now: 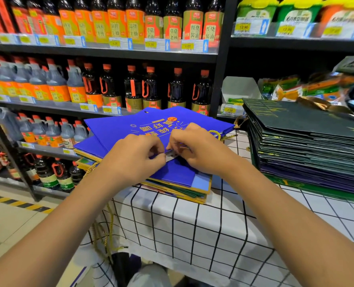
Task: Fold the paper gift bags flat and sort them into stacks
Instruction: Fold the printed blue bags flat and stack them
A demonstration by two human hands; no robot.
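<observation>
Right, head view: both hands meet over the blue gift bag (151, 129) atop the blue stack (180, 183) on the checked tabletop (192, 224), left hand (134, 158) and right hand (194, 150) each with a narrow pinching grip on its near folded flap. The bag's long axis runs away from them toward the shelf, smooth stiff paper with gold cord handles. The dark green stack (308, 146) lies off to the right, nearer the right hand.

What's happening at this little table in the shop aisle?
A person is flattening a blue paper gift bag with orange print on top of a stack of flat blue bags. The left hand and right hand both pinch its near fold. A taller stack of dark green flat bags sits to the right on the white black-checked tablecloth. Shelves of sauce bottles stand behind.
</observation>
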